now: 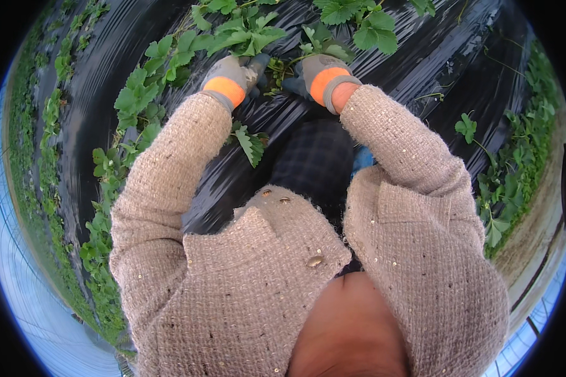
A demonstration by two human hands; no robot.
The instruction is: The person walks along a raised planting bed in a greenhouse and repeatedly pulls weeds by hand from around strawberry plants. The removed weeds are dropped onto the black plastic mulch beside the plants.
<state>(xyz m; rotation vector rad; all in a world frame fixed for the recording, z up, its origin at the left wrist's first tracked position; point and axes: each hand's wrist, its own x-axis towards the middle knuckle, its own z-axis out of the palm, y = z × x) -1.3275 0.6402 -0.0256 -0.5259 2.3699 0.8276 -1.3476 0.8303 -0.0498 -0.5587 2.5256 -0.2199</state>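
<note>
Both hands wear grey work gloves with dark-coated fingers and orange bands. My left hand is at the base of a strawberry plant, just under its broad green leaves. Across a narrow gap, my right hand is beside small stems and yellowish-green leaflets. A thin stalk runs from these toward a pale-backed leaf cluster just above the right glove. The fingertips of both hands are partly hidden among shadow and foliage, so any grip on the stems cannot be made out.
Black plastic mulch film, wrinkled and shiny, covers the bed. A strawberry row runs down the left; another plant grows at upper right. One leaf lies below my left wrist. A denser green row borders the right side.
</note>
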